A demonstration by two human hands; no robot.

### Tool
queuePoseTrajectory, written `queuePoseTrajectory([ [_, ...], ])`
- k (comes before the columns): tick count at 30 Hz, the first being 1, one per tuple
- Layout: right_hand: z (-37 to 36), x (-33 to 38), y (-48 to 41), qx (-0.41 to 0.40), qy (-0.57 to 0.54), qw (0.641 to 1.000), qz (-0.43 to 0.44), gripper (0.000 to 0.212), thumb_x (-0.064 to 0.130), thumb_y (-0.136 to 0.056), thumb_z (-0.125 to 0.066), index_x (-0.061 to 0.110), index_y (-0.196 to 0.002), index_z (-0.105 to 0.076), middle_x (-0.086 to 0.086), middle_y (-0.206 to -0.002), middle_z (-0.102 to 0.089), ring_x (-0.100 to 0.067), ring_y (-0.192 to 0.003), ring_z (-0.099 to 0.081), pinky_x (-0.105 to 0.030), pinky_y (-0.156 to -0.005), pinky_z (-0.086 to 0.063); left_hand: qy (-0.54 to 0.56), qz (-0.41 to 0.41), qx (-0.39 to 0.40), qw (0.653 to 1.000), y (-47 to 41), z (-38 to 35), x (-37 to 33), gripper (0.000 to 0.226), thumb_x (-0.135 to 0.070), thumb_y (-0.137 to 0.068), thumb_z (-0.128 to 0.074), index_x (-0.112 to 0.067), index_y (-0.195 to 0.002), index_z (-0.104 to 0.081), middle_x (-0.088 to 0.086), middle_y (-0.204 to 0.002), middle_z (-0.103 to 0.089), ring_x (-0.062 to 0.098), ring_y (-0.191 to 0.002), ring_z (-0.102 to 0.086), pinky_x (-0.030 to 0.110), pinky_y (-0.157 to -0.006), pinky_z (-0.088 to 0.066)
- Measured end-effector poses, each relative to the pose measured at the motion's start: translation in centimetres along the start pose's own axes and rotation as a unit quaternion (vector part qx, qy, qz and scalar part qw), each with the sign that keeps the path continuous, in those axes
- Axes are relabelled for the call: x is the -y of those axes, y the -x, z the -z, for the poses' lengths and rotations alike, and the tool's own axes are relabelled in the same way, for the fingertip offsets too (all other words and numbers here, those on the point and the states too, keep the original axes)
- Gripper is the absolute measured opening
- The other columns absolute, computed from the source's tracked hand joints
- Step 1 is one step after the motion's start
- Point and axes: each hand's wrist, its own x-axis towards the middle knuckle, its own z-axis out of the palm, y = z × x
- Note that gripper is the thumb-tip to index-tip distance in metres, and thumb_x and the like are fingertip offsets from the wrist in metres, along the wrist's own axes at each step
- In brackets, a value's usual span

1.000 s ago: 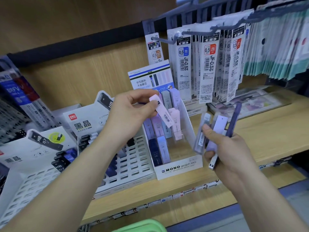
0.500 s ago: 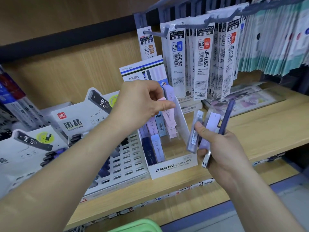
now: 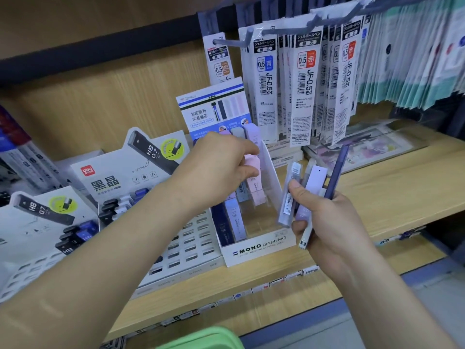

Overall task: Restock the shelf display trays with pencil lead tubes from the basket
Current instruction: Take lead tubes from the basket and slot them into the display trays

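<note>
Two hands: the left hand (image 3: 219, 170) at centre frame pinches one pink tube (image 3: 253, 161), and the right hand (image 3: 327, 217) at centre right holds four lead tubes (image 3: 313, 187). Three display trays: one MONO tray (image 3: 259, 250) and two white grid trays (image 3: 191, 250) at lower left. One green basket (image 3: 201, 340) at the bottom edge.

Pink tube (image 3: 254, 161): upright, pinched in my left hand (image 3: 221, 167), over the tray's far right column.
MONO tray (image 3: 261, 248): white, slanted, partly filled.
Spare tubes (image 3: 289, 197): lilac and grey, fanned in my right hand (image 3: 324, 215).
Basket (image 3: 201, 338): green, nearest.
</note>
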Motion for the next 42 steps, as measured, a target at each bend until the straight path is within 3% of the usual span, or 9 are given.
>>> queuePoseTrajectory([
  [10, -0.1, 0.0, 0.1, 0.003, -0.004, 1.0, 0.009, 0.007, 0.019, -0.086, -0.073, 0.013, -0.088, -0.069, -0.011, -0.079, -0.054, -0.017, -0.057, -0.04, -0.021, -0.039, -0.032, -0.068, -0.089, 0.035, 0.993, -0.6, -0.7, 1.1, 0.036, -0.042, -0.089, -0.061, -0.022, -0.118, -0.066, -0.001, -0.09, -0.062, 0.022, -0.095, -0.053, 0.04, -0.083, -0.045],
  [15, -0.4, 0.3, 0.6, 0.057, -0.038, 0.998, 0.015, 0.018, 0.018, -0.082, -0.074, 0.011, -0.097, -0.069, -0.004, -0.075, -0.06, -0.011, -0.051, -0.047, -0.018, -0.036, -0.028, -0.059, -0.076, -0.004, 0.995, -0.3, -0.6, 1.2, 0.044, -0.048, -0.088, -0.058, -0.026, -0.126, -0.06, -0.003, -0.103, -0.056, 0.017, -0.103, -0.049, 0.029, -0.087, -0.04],
  [19, -0.6, 0.7, 1.4, 0.133, -0.018, 0.991, 0.02, 0.026, 0.025, -0.066, -0.075, 0.012, -0.088, -0.068, -0.001, -0.068, -0.063, -0.009, -0.047, -0.051, -0.018, -0.035, -0.028, 0.213, 0.005, -0.071, 0.975, 2.0, -0.4, -0.8, 0.034, -0.039, -0.093, -0.057, -0.024, -0.123, -0.063, -0.013, -0.081, -0.061, 0.003, -0.069, -0.055, 0.014, -0.072, -0.044],
  [22, -0.8, 1.1, 2.3, 0.226, -0.038, 0.973, -0.02, 0.021, 0.022, -0.07, -0.069, 0.011, -0.088, -0.069, -0.001, -0.064, -0.065, -0.008, -0.047, -0.057, -0.016, -0.036, -0.034, 0.491, 0.064, 0.055, 0.867, 4.0, -0.3, -1.3, 0.032, -0.028, -0.088, -0.064, -0.023, -0.12, -0.065, -0.002, -0.089, -0.068, 0.011, -0.074, -0.059, 0.021, -0.064, -0.049],
  [25, -0.9, 1.2, 2.8, 0.28, -0.04, 0.957, -0.061, 0.024, 0.029, -0.074, -0.067, 0.01, -0.088, -0.069, -0.001, -0.062, -0.057, -0.009, -0.048, -0.051, -0.014, -0.035, -0.025, 0.584, 0.094, 0.015, 0.806, 5.1, 0.0, -0.6, 0.02, -0.023, -0.071, -0.077, -0.02, -0.09, -0.076, 0.005, -0.08, -0.07, 0.012, -0.066, -0.058, 0.02, -0.057, -0.048],
  [30, -0.9, 0.7, 2.6, 0.308, 0.058, 0.949, -0.021, 0.047, 0.042, -0.072, -0.077, 0.007, -0.102, -0.066, -0.008, -0.071, -0.057, -0.013, -0.056, -0.049, -0.015, -0.036, -0.026, 0.495, 0.185, -0.145, 0.837, 5.8, 0.3, 0.1, 0.022, -0.034, -0.067, -0.075, -0.013, -0.072, -0.073, 0.002, -0.051, -0.055, 0.012, -0.045, -0.046, 0.021, -0.044, -0.043],
  [33, -1.2, 0.4, 2.8, 0.296, 0.071, 0.953, -0.019, 0.038, 0.033, -0.072, -0.076, 0.009, -0.099, -0.065, -0.009, -0.071, -0.06, -0.013, -0.055, -0.049, -0.015, -0.037, -0.026, 0.507, 0.183, -0.132, 0.832, 6.4, 1.1, 0.4, 0.02, -0.028, -0.082, -0.066, -0.01, -0.087, -0.075, 0.004, -0.056, -0.059, 0.011, -0.049, -0.052, 0.02, -0.048, -0.047],
  [36, -2.2, 0.0, 3.4, 0.28, 0.084, 0.956, -0.008, 0.032, 0.032, -0.069, -0.084, 0.015, -0.09, -0.067, -0.007, -0.069, -0.061, -0.014, -0.055, -0.049, -0.016, -0.038, -0.025, 0.566, 0.179, -0.093, 0.799, 7.5, 1.8, 1.3, 0.023, -0.021, -0.075, -0.068, -0.012, -0.096, -0.073, 0.007, -0.069, -0.066, 0.013, -0.057, -0.06, 0.019, -0.056, -0.052],
  [42, -5.3, -2.1, 5.1, 0.265, 0.133, 0.954, -0.038, 0.034, 0.049, -0.072, -0.068, 0.018, -0.087, -0.064, -0.006, -0.065, -0.058, -0.015, -0.05, -0.048, -0.018, -0.037, -0.028, 0.493, 0.192, -0.171, 0.831, 10.8, 3.8, 4.1, 0.014, -0.008, -0.082, -0.068, -0.013, -0.095, -0.071, 0.001, -0.067, -0.069, 0.011, -0.056, -0.062, 0.019, -0.058, -0.053],
])
